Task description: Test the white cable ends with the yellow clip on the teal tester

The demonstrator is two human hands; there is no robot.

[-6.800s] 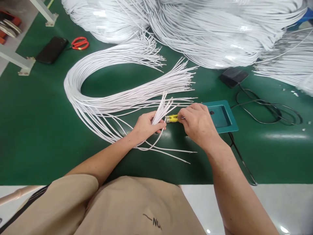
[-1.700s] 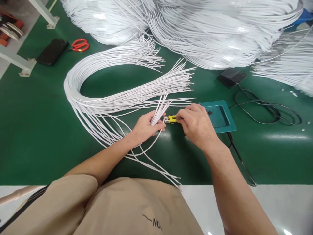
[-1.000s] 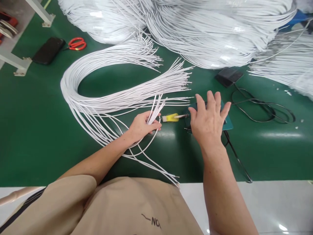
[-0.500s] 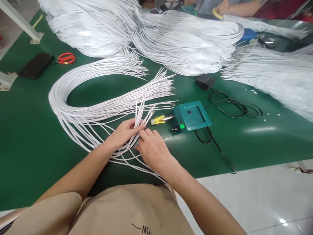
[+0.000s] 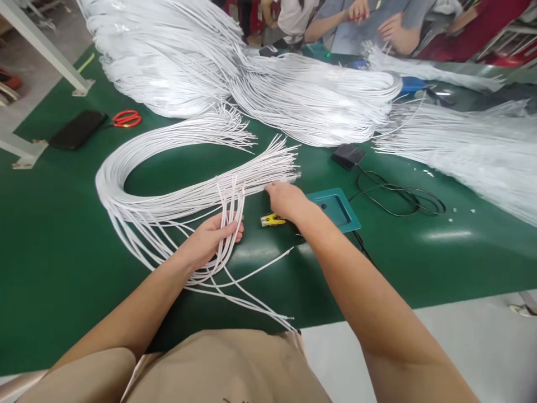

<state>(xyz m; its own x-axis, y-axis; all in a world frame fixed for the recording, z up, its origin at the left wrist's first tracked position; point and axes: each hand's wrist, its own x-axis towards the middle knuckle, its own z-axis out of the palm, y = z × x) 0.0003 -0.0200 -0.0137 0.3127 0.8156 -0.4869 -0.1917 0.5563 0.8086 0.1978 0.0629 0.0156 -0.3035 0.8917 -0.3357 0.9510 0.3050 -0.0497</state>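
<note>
My left hand (image 5: 213, 235) is closed round several white cables (image 5: 230, 201), their tips pointing up past the thumb. Over the near edge of a curved bundle of white cables (image 5: 168, 193), my right hand (image 5: 287, 198) has its fingers pinched at a cable close to the cut ends; the fingertips are partly hidden. Just below that hand lies a yellow clip-like piece (image 5: 272, 219), on the front of a small teal box (image 5: 335, 207) that my wrist partly covers. A few loose cables (image 5: 260, 273) trail across the green table below my left hand.
Large heaps of white cable (image 5: 319, 101) fill the back, with another pile (image 5: 470, 140) at right. A black adapter (image 5: 348, 157) with its cord lies behind the box. Red-handled scissors (image 5: 127, 118) and a black phone (image 5: 78, 130) lie at left. Co-workers' hands (image 5: 392, 28) show across the table.
My right hand has left the cables at my left hand and moved up and right to the bundle's ends. My left hand has shifted slightly left, still holding its cables. The view has tilted up.
</note>
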